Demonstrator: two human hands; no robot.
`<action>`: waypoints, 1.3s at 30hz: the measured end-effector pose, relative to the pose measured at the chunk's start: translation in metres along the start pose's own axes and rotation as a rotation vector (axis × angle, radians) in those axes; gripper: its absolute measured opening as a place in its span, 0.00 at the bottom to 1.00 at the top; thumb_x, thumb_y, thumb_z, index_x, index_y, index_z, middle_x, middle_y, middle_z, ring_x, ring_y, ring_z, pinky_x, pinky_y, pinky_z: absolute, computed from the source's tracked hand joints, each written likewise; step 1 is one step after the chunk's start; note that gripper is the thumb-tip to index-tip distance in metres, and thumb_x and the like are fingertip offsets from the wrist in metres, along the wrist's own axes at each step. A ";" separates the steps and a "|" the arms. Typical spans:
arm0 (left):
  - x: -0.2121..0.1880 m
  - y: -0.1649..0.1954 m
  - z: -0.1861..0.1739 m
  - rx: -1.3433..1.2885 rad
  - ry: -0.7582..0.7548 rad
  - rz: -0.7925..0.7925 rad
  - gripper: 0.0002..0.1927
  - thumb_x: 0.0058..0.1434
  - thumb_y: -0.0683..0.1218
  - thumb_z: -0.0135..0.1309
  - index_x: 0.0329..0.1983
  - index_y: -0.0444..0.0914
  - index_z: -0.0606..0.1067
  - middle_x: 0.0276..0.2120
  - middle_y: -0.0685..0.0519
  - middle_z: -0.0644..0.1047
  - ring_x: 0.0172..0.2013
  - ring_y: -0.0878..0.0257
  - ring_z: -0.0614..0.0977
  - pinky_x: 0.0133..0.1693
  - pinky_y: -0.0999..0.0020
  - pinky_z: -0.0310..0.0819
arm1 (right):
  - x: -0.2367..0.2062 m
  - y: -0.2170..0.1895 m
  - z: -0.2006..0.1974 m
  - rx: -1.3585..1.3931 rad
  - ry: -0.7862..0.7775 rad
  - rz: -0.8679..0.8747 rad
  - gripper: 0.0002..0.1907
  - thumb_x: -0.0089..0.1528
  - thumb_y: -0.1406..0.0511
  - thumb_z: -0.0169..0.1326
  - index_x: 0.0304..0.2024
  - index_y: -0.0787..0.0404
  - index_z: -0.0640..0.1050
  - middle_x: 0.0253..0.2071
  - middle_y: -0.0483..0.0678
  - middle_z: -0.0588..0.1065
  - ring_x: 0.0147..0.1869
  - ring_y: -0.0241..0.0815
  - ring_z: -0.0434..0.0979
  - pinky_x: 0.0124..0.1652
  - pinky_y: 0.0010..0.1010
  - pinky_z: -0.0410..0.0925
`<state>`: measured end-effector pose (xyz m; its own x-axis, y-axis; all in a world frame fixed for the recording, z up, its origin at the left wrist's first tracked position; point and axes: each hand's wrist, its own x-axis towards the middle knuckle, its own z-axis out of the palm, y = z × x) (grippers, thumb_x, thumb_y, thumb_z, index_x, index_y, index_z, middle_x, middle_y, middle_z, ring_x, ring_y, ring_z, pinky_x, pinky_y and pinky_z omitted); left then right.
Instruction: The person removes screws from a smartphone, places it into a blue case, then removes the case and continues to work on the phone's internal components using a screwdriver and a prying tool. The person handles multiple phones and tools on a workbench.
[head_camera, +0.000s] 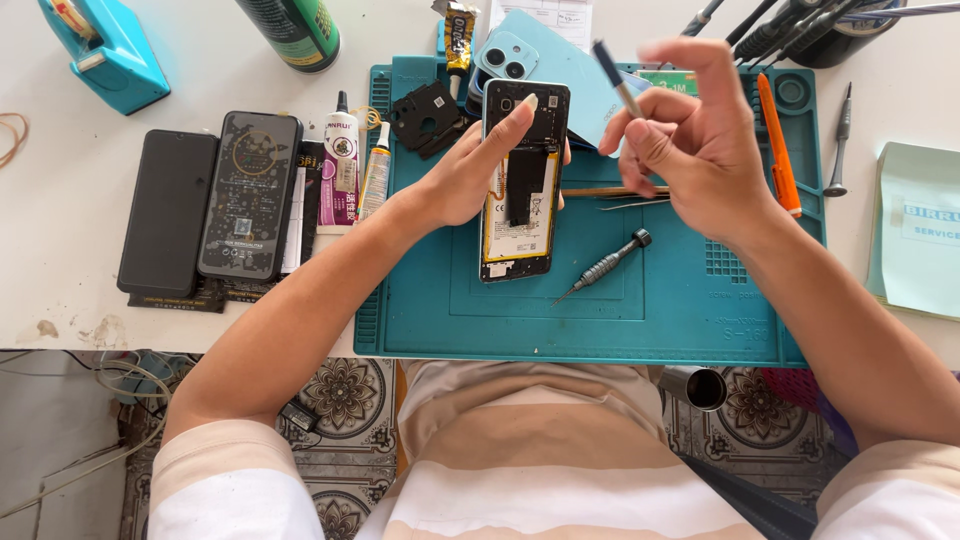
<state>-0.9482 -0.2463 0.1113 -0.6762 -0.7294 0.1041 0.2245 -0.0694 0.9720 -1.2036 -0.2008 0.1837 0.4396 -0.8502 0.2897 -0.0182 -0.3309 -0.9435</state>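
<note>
An opened smartphone (520, 215) with its back removed lies upright on the teal repair mat (680, 300), showing battery and black flex cable. My left hand (470, 175) grips its left side, the index finger resting on the phone's top. My right hand (695, 130) hovers above the mat, to the right of the phone, pinching a thin dark tool (615, 75) that points up and left. A light blue back cover (560, 60) lies behind the phone.
A small screwdriver (605, 265) and metal tweezers (620, 195) lie on the mat. An orange pry tool (778, 150) sits at right. Two dark phones (215, 200), glue tubes (345, 165), a tape dispenser (100, 45), a green can (295, 30) stand at left. A tool cup (840, 30) is at back right.
</note>
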 end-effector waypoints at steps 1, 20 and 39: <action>0.000 0.000 0.000 -0.006 0.000 0.001 0.36 0.71 0.71 0.37 0.54 0.35 0.73 0.41 0.50 0.80 0.40 0.61 0.87 0.43 0.64 0.85 | -0.001 0.000 0.000 -0.018 0.001 0.010 0.25 0.73 0.72 0.46 0.70 0.56 0.57 0.43 0.50 0.78 0.31 0.32 0.75 0.30 0.19 0.67; 0.006 0.011 -0.006 0.051 0.019 0.053 0.34 0.74 0.69 0.39 0.50 0.35 0.76 0.41 0.51 0.80 0.41 0.64 0.84 0.45 0.66 0.82 | 0.006 -0.002 0.012 -0.712 -0.024 -0.270 0.07 0.71 0.67 0.53 0.49 0.64 0.76 0.28 0.47 0.72 0.25 0.35 0.69 0.26 0.27 0.61; 0.017 0.013 0.005 0.028 0.064 -0.055 0.34 0.70 0.69 0.38 0.49 0.36 0.77 0.39 0.51 0.81 0.39 0.66 0.85 0.42 0.68 0.83 | 0.003 -0.021 0.007 -0.749 -0.148 -0.244 0.09 0.68 0.68 0.52 0.50 0.64 0.76 0.32 0.50 0.72 0.28 0.45 0.72 0.29 0.36 0.64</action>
<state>-0.9602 -0.2561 0.1270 -0.6405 -0.7670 0.0379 0.1678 -0.0916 0.9816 -1.1953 -0.1939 0.2031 0.6223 -0.6726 0.4005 -0.4813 -0.7323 -0.4818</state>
